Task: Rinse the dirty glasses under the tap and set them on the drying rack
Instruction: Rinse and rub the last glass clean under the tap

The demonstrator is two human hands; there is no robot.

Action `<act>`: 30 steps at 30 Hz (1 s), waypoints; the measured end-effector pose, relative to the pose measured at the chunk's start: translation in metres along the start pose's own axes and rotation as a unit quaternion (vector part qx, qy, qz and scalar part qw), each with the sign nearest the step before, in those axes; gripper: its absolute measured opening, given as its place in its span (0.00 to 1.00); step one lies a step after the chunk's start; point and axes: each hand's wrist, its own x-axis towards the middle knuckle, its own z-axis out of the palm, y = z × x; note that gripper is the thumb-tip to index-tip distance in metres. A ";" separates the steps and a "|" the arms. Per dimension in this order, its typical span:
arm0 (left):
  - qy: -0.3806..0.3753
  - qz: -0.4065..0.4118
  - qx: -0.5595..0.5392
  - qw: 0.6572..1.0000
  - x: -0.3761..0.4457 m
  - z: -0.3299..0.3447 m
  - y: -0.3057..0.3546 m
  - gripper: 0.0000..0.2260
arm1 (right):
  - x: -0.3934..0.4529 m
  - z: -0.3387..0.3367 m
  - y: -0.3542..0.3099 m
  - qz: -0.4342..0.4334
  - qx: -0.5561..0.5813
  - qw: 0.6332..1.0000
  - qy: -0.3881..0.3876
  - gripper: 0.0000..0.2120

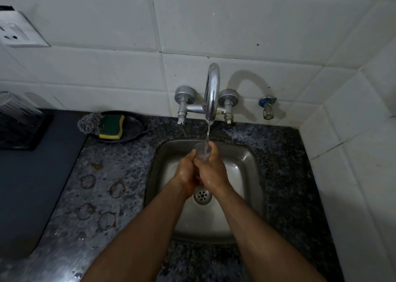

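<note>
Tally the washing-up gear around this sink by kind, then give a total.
Glasses: 2, one in both hands under the tap, one upturned far left
Sponges: 1
Steel scrubbers: 1
Dark dishes holding them: 1
Total: 5

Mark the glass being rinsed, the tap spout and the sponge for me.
glass (pixel 200 151): head view, on its clear rim between the hands.
tap spout (pixel 212 93): head view, on the curved chrome neck.
sponge (pixel 112 124): head view, on its green top.
</note>
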 end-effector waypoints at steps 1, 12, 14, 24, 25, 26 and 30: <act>0.010 0.015 0.009 1.000 0.001 0.001 0.001 0.21 | -0.001 -0.002 -0.001 -0.022 -0.052 0.998 -0.005 0.33; -0.004 0.026 -0.051 0.998 0.007 0.003 -0.001 0.17 | -0.002 -0.005 -0.007 -0.031 -0.088 0.995 -0.027 0.20; 0.011 0.025 -0.077 0.997 0.007 0.002 -0.005 0.18 | 0.001 -0.005 -0.008 -0.015 -0.080 0.996 -0.043 0.19; -0.037 0.035 -0.009 0.999 -0.006 0.008 -0.009 0.22 | 0.007 -0.006 -0.001 0.014 0.005 1.000 0.026 0.15; -0.040 0.033 -0.006 0.999 -0.007 0.008 -0.009 0.20 | 0.004 -0.007 0.000 0.014 0.012 0.999 0.028 0.15; -0.036 0.036 -0.016 0.999 -0.006 0.008 -0.008 0.19 | -0.001 -0.009 0.001 0.008 0.024 1.000 0.013 0.16; -0.024 0.074 -0.057 0.995 0.002 0.003 -0.004 0.18 | -0.015 0.000 0.018 -0.079 -0.017 0.996 -0.029 0.22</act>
